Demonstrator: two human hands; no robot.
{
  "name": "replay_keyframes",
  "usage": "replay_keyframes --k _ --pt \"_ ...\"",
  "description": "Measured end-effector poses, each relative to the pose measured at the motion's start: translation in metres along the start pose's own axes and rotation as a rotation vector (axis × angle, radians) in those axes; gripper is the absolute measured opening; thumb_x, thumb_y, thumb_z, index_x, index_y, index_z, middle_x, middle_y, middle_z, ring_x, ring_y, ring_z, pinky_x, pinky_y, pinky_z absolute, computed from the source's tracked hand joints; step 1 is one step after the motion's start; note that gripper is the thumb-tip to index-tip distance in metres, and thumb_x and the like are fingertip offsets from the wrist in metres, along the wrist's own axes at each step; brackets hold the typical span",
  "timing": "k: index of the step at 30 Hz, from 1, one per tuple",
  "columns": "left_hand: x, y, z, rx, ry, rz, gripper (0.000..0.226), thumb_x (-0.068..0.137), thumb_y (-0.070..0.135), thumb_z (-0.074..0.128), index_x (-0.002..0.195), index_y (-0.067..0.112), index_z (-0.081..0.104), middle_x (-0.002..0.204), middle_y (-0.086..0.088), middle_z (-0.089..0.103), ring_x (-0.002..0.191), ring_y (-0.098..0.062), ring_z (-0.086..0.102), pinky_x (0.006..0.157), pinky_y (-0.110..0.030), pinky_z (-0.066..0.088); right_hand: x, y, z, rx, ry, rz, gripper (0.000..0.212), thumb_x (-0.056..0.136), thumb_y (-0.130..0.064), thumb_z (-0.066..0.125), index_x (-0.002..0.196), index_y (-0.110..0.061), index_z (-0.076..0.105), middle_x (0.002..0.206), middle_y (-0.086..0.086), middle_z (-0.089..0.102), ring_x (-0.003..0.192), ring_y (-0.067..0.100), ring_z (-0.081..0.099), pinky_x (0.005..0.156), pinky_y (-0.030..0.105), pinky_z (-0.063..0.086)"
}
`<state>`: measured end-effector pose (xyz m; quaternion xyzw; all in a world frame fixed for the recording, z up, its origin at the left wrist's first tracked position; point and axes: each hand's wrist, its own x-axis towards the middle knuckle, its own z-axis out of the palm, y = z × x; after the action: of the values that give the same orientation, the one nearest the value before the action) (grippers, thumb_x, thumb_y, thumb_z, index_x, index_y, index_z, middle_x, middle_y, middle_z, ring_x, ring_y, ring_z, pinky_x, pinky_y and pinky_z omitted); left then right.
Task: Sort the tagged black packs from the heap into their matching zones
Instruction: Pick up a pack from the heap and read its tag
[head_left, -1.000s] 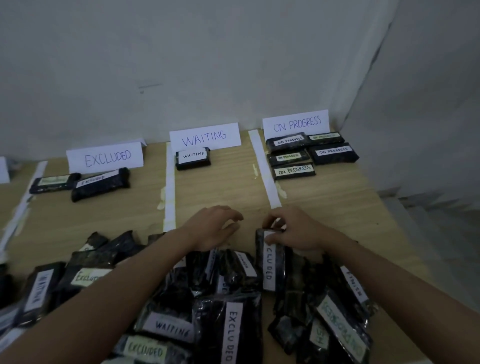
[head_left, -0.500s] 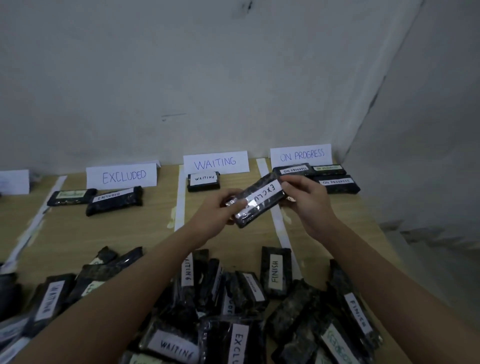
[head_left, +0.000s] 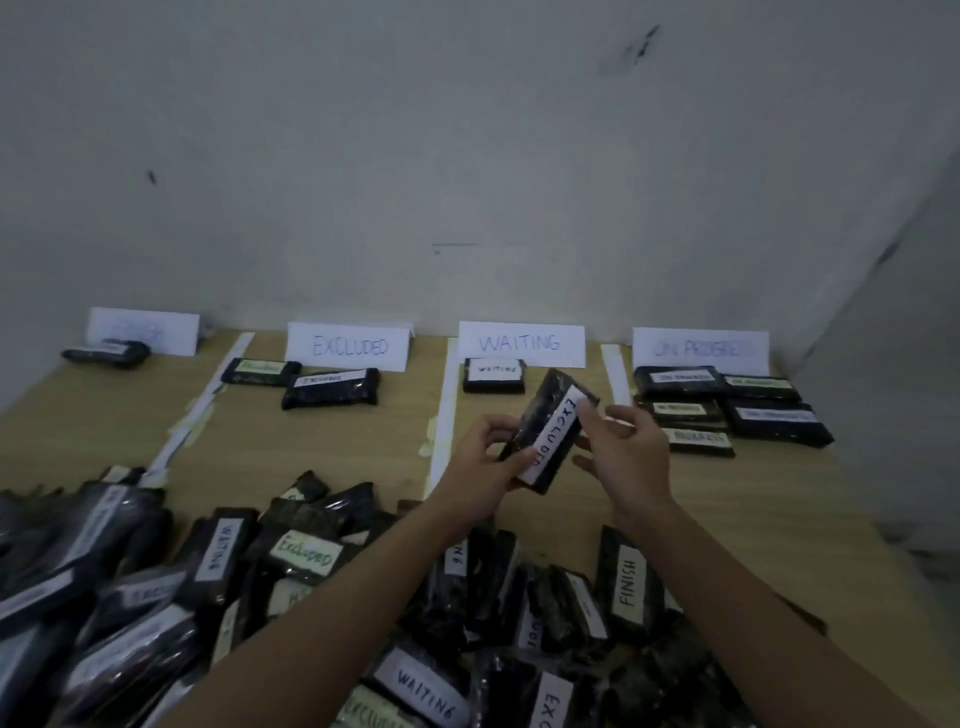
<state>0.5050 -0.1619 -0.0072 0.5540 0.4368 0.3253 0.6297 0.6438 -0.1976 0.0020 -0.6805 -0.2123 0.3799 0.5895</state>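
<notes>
1. Both hands hold one black pack (head_left: 549, 431) in the air above the counter (head_left: 779, 499), over the near part of the WAITING lane. The left hand (head_left: 483, 467) has its grip closed on the lower end, and the right hand (head_left: 623, 447) pinches the upper right edge with its fingers (head_left: 589, 415).
2. The pack is tilted with the white tag toward the camera, probably so that the word can be read. The tag says EXCLUDED.
3. So I judge that the pack belongs in the zone under the EXCLUDED sign (head_left: 350, 345), which is to the left, one lane over. Two packs (head_left: 330, 387) lie there already, just beside each other.
4. The WAITING sign (head_left: 521, 343) has one pack (head_left: 493, 375) in front of it. The ON PROGRESS sign (head_left: 698, 349) has several packs (head_left: 727, 408), some touching one another. A further sign (head_left: 143, 330) at the far left is too blurred to read; a pack lies in front of it.
5. White tape strips (head_left: 441, 415) mark the lanes between the zones.
6. The heap (head_left: 311, 597) fills the near part of the counter, with tags WAITING, EXCLUDED and FINISH showing. Many packs overlap, so much sorting remains.
7. The way to the EXCLUDED zone looks free: bare counter lies between the heap and the two packs there. The left forearm crosses above the heap, so a low move could brush the top packs.
</notes>
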Motion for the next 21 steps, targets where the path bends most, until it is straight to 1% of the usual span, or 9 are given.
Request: replay_keyframes --k 3,5,7,10,13,15,17,19,21 --pt "-0.004 -0.002 -0.018 -0.039 0.072 0.016 0.026 0.084 0.000 0.062 0.088 0.019 0.045 0.097 0.002 0.054 0.073 -0.014 0.061 0.064 -0.025 0.055 -0.014 0.003 0.029 -0.128 -0.108 -0.087 0.035 0.080 -0.035 0.070 0.106 -0.016 0.057 0.099 0.001 0.065 0.086 0.012 0.063 0.070 0.032 0.055" --pt "-0.006 -0.001 -0.036 0.013 0.094 0.058 0.030 0.079 0.000 0.068 0.090 0.017 0.045 0.100 -0.002 0.055 0.077 -0.016 0.063 0.066 -0.025 0.055 -0.022 0.001 0.048 -0.165 -0.161 -0.150 0.037 0.076 -0.036 0.074 0.105 -0.021 0.057 0.096 -0.004 0.064 0.083 0.006 0.062 0.061 0.025 0.052" --pt "-0.009 0.000 -0.057 0.077 0.085 0.073 0.036 0.075 0.003 0.073 0.096 0.013 0.045 0.105 -0.004 0.056 0.083 -0.015 0.065 0.067 -0.022 0.054 -0.028 -0.003 0.067 -0.199 -0.212 -0.197 0.041 0.071 -0.035 0.078 0.105 -0.023 0.057 0.093 -0.008 0.062 0.080 0.002 0.060 0.057 0.022 0.050" --pt "-0.012 0.003 -0.091 0.139 0.046 0.057 0.048 0.071 0.008 0.077 0.105 0.008 0.043 0.116 -0.004 0.056 0.094 -0.010 0.065 0.074 -0.025 0.057 -0.031 -0.003 0.098 -0.245 -0.281 -0.235 0.047 0.068 -0.030 0.081 0.109 -0.022 0.059 0.093 -0.010 0.062 0.082 0.004 0.061 0.064 0.027 0.053" --pt "-0.013 -0.002 -0.134 0.244 -0.028 0.016 0.045 0.071 0.009 0.077 0.103 0.016 0.046 0.120 -0.001 0.055 0.108 -0.012 0.058 0.080 -0.036 0.056 -0.028 0.001 0.130 -0.341 -0.349 -0.288 0.051 0.070 -0.025 0.080 0.115 -0.020 0.059 0.100 -0.005 0.062 0.086 0.012 0.061 0.068 0.024 0.051" --pt "-0.013 -0.006 -0.166 0.441 -0.052 -0.011 0.043 0.074 0.017 0.076 0.108 0.020 0.049 0.120 0.004 0.054 0.112 -0.011 0.053 0.083 -0.033 0.053 -0.022 0.006 0.153 -0.468 -0.393 -0.341 0.058 0.070 -0.021 0.080 0.122 -0.016 0.056 0.103 0.000 0.060 0.090 0.016 0.059 0.068 0.021 0.048" --pt "-0.010 -0.009 -0.195 0.613 -0.044 0.010 0.043 0.077 0.021 0.073 0.114 0.016 0.051 0.121 0.001 0.054 0.115 -0.013 0.051 0.083 -0.026 0.047 -0.010 0.012 0.171 -0.684 -0.419 -0.455 0.062 0.069 -0.020 0.080 0.124 -0.011 0.054 0.109 0.008 0.058 0.095 0.021 0.057 0.076 0.030 0.050" --pt "-0.004 -0.012 -0.223 0.724 -0.032 0.036 0.042 0.081 0.021 0.069 0.118 0.013 0.051 0.124 -0.002 0.054 0.118 -0.014 0.049 0.084 -0.020 0.042 0.003 0.021 0.190 -0.969 -0.461 -0.554 0.059 0.072 -0.022 0.074 0.126 -0.013 0.051 0.115 0.009 0.054 0.101 0.024 0.054 0.082 0.035 0.050" --pt "0.003 -0.014 -0.248 0.776 -0.001 0.054 0.039 0.083 0.021 0.066 0.119 0.013 0.052 0.124 -0.002 0.054 0.117 -0.013 0.049 0.083 -0.017 0.038 0.011 0.028 0.211 -1.178 -0.537 -0.613 0.059 0.076 -0.023 0.068 0.130 -0.014 0.046 0.121 0.007 0.049 0.107 0.024 0.051 0.084 0.034 0.046"
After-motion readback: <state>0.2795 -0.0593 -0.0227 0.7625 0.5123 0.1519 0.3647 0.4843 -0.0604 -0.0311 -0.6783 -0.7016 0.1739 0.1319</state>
